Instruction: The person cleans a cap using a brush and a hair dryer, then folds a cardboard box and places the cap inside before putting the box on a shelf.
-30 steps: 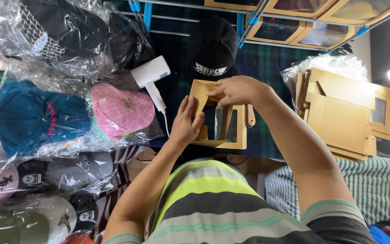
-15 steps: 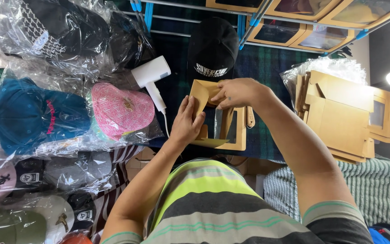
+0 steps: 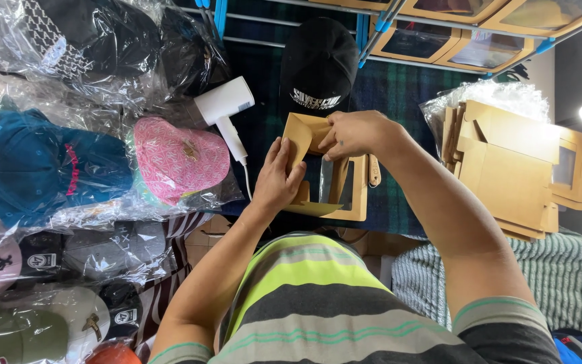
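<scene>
Lying on a dark green checked cloth (image 3: 399,87), a brown cardboard box (image 3: 331,178) with a clear window is held between both hands. The left hand (image 3: 277,178) is pressed flat against its side; the right hand (image 3: 353,133) pinches its top flap. Around it are seen bagged caps (image 3: 102,162), a white hair dryer (image 3: 223,108), a black cap (image 3: 318,64) and a stack of flat boxes (image 3: 513,162).

1. Brown cardboard window box (image 3: 335,195), centre, held by both hands.
2. Flat brown cardboard boxes in clear plastic (image 3: 513,168), three o'clock.
3. Clear plastic cap bags (image 3: 69,135), nine o'clock.
</scene>
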